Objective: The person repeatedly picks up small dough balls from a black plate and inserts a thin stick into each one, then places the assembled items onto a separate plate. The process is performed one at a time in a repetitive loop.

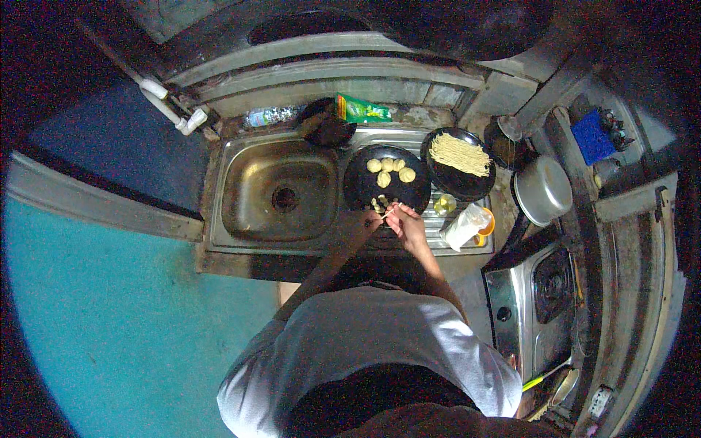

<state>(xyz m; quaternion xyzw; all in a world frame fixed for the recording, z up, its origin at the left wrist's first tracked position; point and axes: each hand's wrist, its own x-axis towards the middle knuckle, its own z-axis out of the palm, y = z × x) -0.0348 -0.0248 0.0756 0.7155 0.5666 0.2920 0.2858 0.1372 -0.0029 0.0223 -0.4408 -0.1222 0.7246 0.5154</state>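
Observation:
My two hands meet over the near edge of a black round plate (pixel 353 191). My right hand (pixel 409 221) pinches a thin pale strip (pixel 388 213), which looks like dough. The fingers of my left hand (pixel 371 221) are closed at the strip's other end, in shadow and partly hard to make out. Several small pale pieces (pixel 380 202) lie on the plate just beyond my fingertips. Farther back on it sit several round dough balls (pixel 407 174). To the right, a second black plate (pixel 447 191) bears a heap of pale noodle strands (pixel 460 153).
A steel sink basin (pixel 237 212) is at left. Right of my hands stand a small glass of yellowish liquid (pixel 444 204), a white plastic bag (pixel 464 228) and an orange mug (pixel 487 223). A metal pot (pixel 544 191) and a gas stove (pixel 515 303) are farther right.

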